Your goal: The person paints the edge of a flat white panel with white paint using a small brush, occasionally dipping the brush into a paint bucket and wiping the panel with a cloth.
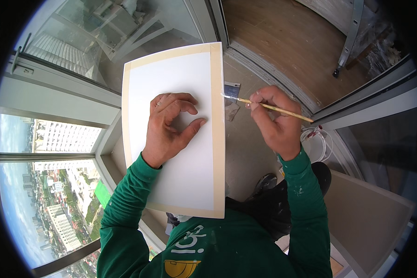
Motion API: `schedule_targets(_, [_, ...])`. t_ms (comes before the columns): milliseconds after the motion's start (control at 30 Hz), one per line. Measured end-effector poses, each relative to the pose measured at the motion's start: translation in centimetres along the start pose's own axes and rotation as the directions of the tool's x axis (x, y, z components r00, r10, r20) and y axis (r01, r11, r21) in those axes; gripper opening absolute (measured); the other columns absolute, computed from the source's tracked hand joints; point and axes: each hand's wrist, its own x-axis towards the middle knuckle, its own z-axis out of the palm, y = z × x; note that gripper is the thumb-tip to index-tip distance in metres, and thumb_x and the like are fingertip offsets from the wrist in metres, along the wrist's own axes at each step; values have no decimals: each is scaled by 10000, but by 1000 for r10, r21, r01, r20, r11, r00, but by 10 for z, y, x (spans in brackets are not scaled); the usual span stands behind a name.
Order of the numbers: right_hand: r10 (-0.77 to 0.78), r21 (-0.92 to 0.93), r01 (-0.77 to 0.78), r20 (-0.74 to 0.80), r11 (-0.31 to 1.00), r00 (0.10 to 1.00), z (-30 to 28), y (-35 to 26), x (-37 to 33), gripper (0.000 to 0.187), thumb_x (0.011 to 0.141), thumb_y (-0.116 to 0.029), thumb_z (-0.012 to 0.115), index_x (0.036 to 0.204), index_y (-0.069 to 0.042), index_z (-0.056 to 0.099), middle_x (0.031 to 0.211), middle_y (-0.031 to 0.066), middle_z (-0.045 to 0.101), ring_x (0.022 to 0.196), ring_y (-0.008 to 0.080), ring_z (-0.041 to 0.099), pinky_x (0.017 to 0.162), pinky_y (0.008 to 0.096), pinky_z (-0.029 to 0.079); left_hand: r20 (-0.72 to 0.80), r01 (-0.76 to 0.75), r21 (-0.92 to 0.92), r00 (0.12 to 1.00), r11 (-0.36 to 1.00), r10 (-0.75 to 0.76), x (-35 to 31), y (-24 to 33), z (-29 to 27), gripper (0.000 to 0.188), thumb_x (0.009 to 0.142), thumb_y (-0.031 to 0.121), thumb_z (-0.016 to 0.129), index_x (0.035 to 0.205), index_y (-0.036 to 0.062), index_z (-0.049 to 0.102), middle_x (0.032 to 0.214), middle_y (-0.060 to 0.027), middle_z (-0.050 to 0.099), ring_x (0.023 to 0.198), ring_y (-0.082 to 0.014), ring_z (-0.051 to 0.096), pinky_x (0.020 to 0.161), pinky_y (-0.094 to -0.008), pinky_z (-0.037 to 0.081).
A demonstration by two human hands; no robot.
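Note:
A white rectangular panel (180, 185) with beige masking tape (216, 134) along its borders lies in front of me, its near edge close to my body. My left hand (172, 123) is over the panel, fingers curled and thumb apart, with nothing between them; whether it touches the surface I cannot tell. In my right hand (279, 121) is a thin paintbrush (282, 110) with a light wooden handle, pinched between thumb and fingers. Its whitish bristle tip (228, 96) points left, at or very near the panel's right edge.
Tall windows (51, 194) overlooking a city stand on the left. Glass doors with a floor track (264, 78) run along the far right. A dark blue packet (231, 89) and a coiled white cable (317, 139) lie on the floor. Another flat board (366, 217) is at lower right.

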Motion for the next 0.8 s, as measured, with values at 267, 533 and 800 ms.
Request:
schedule_targets(267, [-17,-10,18,57,1000,998,-3,-3,-1,60,864,4,669,886,-37,632,726,24,675,567,65,515,519,248,394,8,2,2,1000,1000,-2,0,1,-1,272,767,89,913,907,82,680,1130,-63,746,1142,-255,660,1124,-434,387])
schedule_targets(533, [9,9,-10,94,1000,996,-4,-8,-3,55,830,25,636,858,-20,619,704,45,654,584,82,568,529,256,429,8,-4,-4,1000,1000,4,1,1,-1,279,764,82,912,913,81,676,1131,-64,743,1141,-252,656,1125,-432,382])
schedule_targets(800, [23,2,-24,154,1000,988,-7,-14,-3,52,817,30,622,840,-15,606,693,48,635,579,86,561,538,264,431,11,8,1,1000,1000,-8,0,2,-1,277,768,83,911,913,81,675,1133,-61,742,1134,-252,656,1124,-435,381])
